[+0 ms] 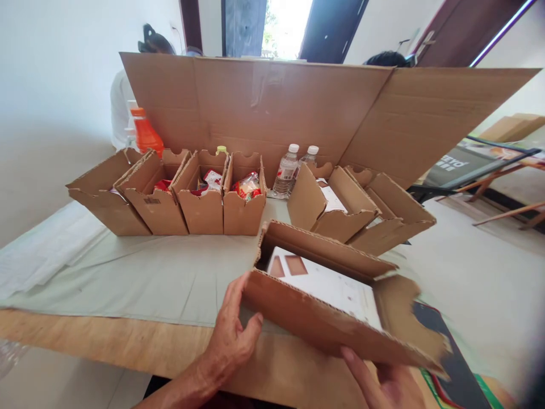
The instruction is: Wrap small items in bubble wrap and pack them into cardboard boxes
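A long open-topped cardboard box (315, 318) sits slanted at the table's front right, between my two hands. Inside it lies a white carton (332, 287) with brown squares printed at one end. The fingers of my left hand (234, 329) press against the box's left end, the thumb standing apart near its front wall. My right hand (383, 383) grips the lower front wall towards the right end, thumb on the outside; its other fingers are mostly hidden under the box. Whether the box rests on the table or is raised I cannot tell.
Several similar boxes (200, 210) with red packets stand at the back left. Two more boxes (340, 218) sit behind the held one, beside water bottles (285, 173). An orange bottle (147, 133) and a tall cardboard screen (298, 102) stand behind. A dark flat object (451, 346) lies at right.
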Demonstrator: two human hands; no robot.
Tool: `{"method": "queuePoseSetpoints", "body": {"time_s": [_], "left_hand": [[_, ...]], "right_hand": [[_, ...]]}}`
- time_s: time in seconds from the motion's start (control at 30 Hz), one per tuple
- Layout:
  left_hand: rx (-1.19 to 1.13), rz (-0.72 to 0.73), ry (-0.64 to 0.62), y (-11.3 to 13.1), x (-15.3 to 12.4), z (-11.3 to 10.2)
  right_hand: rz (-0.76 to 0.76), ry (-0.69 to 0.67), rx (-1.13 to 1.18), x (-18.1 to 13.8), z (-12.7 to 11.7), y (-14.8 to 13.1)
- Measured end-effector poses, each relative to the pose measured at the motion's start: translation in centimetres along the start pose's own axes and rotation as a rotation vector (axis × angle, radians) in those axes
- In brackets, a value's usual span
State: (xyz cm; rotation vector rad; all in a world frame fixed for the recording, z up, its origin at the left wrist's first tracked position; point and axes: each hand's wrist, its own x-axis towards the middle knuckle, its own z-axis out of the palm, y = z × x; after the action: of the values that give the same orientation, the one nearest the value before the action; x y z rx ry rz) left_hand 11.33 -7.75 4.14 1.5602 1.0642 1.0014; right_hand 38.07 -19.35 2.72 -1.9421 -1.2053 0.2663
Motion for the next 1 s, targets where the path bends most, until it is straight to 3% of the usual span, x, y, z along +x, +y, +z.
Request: {"method": "queuePoseSetpoints", "body": {"time_s": [0.13,0.27,0.47,0.8,1.0], "left_hand": [[0.057,0.015,0.110,-0.1,3.5,-3.0],[0.116,0.048,0.126,-1.7,7.4,-5.1],[0.199,0.003,0.149,-4.2,7.7,-5.3],[0.292,-0.006,0.236,-4.0,7.8,-5.9],[0.261,-0.007,0.194,-4.1,7.7,-5.5]], "right_hand": [[-0.023,-0.086,0.163,6.5,4.3,-4.5],[-0.046,-0.047,0.379,10.3,8.0,-6.7],[0.000,-0.164,0.312,9.1,9.2,-4.5],[-0.048,-0.132,0.155,8.8,9.2,-4.5],[-0.022,-0.120,0.068,8.8,9.6,-3.4]]}}
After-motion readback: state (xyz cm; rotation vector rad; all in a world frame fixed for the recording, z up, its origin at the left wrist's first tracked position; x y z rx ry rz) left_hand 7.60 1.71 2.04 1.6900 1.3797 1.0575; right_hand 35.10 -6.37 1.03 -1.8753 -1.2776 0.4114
